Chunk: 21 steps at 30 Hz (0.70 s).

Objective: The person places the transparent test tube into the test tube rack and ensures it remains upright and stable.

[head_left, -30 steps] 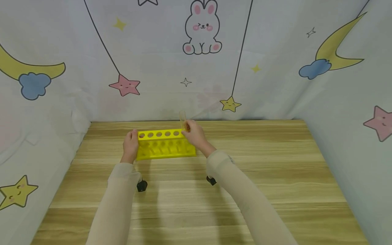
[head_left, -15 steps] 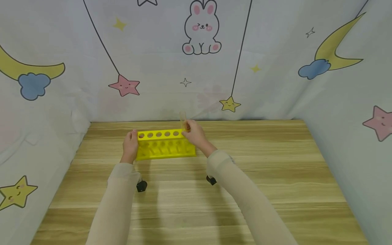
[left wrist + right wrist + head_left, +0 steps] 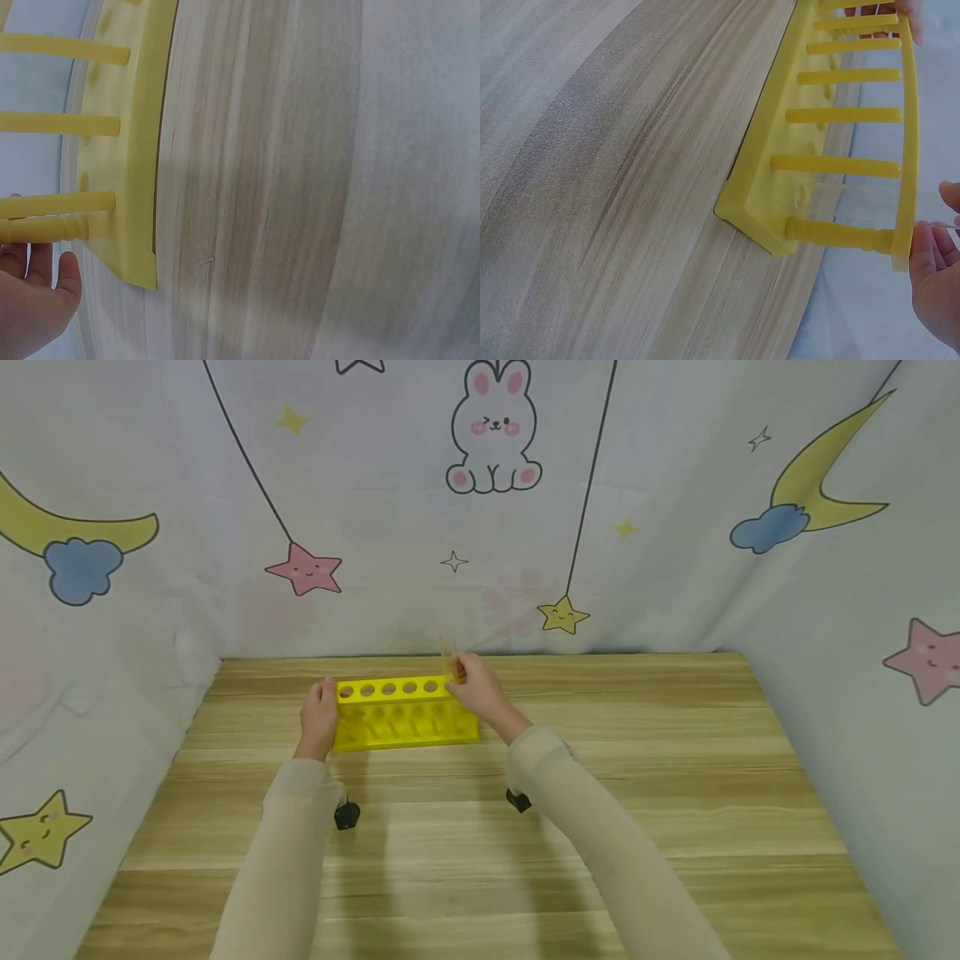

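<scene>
A yellow test tube rack (image 3: pixel 397 698) stands upright on the wooden table, with a row of round holes along its top. My left hand (image 3: pixel 319 720) grips its left end; in the left wrist view, curled fingers (image 3: pixel 37 264) lie about the end post. A clear test tube (image 3: pixel 447 647) is pinched by my right hand (image 3: pixel 482 693) at the rack's right end and sticks up above the fingers. The right wrist view has the tube's lower part (image 3: pixel 832 196) down inside the rack, beside the end post, close to the base.
Wooden table (image 3: pixel 637 793) extends in front and to the right of the rack. A white cloth (image 3: pixel 390 602) printed with stars, moons and a rabbit hangs behind and along both sides. A small black device (image 3: pixel 347 816) sits under the left wrist, another black device (image 3: pixel 518 800) under the right.
</scene>
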Tool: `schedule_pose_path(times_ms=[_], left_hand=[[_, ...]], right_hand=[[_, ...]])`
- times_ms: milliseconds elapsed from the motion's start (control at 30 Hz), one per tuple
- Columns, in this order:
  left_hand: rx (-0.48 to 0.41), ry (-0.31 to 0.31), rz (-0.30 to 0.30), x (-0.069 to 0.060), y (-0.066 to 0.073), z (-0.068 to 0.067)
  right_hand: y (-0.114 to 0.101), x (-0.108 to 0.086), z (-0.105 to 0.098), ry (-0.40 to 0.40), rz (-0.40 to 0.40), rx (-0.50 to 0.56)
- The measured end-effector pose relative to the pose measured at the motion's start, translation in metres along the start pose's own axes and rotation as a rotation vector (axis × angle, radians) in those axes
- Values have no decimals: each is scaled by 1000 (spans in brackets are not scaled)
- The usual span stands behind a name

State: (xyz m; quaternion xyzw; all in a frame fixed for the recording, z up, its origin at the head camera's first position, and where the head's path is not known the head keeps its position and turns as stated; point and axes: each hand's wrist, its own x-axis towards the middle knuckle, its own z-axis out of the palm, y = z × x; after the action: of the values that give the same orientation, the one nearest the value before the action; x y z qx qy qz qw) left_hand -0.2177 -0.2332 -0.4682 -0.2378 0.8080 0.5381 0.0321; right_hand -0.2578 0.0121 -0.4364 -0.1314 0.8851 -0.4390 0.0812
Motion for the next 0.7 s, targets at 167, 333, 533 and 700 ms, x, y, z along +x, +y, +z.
schedule_pose_path(times_ms=[167,333,533,700], left_hand=[[4,-1,-1,0,0,-1],[9,1,-4,1,0,0],[-4,-1,4,0,1,0],[5,-5,8,-1,1,-1]], right_hand=[[-1,0,-1,-2,-11,6],[-2,-1,-2,-10,-3,7],[-2,-2,-3,-18,-9,-3],[-2,-5,-5,-22,-20,-11]])
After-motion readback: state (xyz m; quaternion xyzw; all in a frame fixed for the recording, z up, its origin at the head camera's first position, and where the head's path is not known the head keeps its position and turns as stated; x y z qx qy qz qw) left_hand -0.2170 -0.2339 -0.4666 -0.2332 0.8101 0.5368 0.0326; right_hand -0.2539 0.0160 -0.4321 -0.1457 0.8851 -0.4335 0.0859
